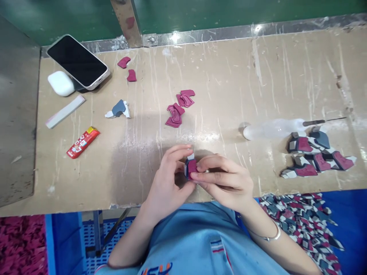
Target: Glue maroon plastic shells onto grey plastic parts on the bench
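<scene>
Between both hands, above the front part of the worktable, is a small plastic part (192, 168) with a maroon face, dark blue edge and white tip. My left hand (172, 173) grips it from the left, thumb below and fingers curled behind. From the right, my right hand (225, 177) pinches the maroon face with thumb and fingertips. Just beyond the hands lies a small pile of loose maroon pieces (175, 114), with more maroon pieces (185, 98) behind it. A grey-blue and white part (119, 109) lies to the left.
At the left are a phone (77, 61), a white case (61, 83), a pale strip (65, 111) and a red packet (83, 142). On the right lie a clear bottle with a needle tip (272, 129) and several assembled parts (318, 162). Blue bins (64, 244) stand below the table edge.
</scene>
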`<state>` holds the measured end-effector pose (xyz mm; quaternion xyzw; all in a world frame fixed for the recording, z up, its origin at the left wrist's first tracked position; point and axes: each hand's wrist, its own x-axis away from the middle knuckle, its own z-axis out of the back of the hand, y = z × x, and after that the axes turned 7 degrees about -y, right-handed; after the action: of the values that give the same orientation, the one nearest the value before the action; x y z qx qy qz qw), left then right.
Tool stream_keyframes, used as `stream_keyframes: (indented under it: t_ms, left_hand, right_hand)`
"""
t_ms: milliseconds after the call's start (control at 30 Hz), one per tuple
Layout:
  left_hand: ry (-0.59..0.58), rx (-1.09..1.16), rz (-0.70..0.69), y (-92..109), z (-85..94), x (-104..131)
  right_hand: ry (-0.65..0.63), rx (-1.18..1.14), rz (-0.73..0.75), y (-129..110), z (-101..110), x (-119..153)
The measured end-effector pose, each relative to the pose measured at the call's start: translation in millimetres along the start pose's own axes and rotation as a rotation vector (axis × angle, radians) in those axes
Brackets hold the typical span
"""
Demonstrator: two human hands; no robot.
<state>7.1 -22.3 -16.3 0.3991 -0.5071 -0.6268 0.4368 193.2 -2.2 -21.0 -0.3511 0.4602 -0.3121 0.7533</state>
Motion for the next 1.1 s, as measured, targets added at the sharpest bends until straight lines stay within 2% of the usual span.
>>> stream_keyframes:
  t_ms: [200,333,600,700,900,1100]
  left_hand:
    - [0.004,-0.014,-0.021,0,-0.3,0]
    - [0.031,0.008,-0.033,0,-1.3,2]
    - [-0.026,0.404,0.013,10,6.1,2]
    - [0.007,0.481,0.057,12,7.9,-1]
    - [0.030,0.537,0.104,15,9.2,-4]
    - [0.000,0.527,0.200,14,12.7,-7]
  right_hand:
    - [0.024,-0.031,-0.054,-1,-3,2]
    - [-0.014,-0.013,-0.106,-2,-2,2]
    - [-0.071,-0.022,-0.106,-5,2,-2]
    - [-0.037,-0.079,-0.122,-7,-2,-1]
    - [0.146,-0.244,-0.295,-9,-14,6]
    - [0.130,-0.158,-0.273,-13,-13,5]
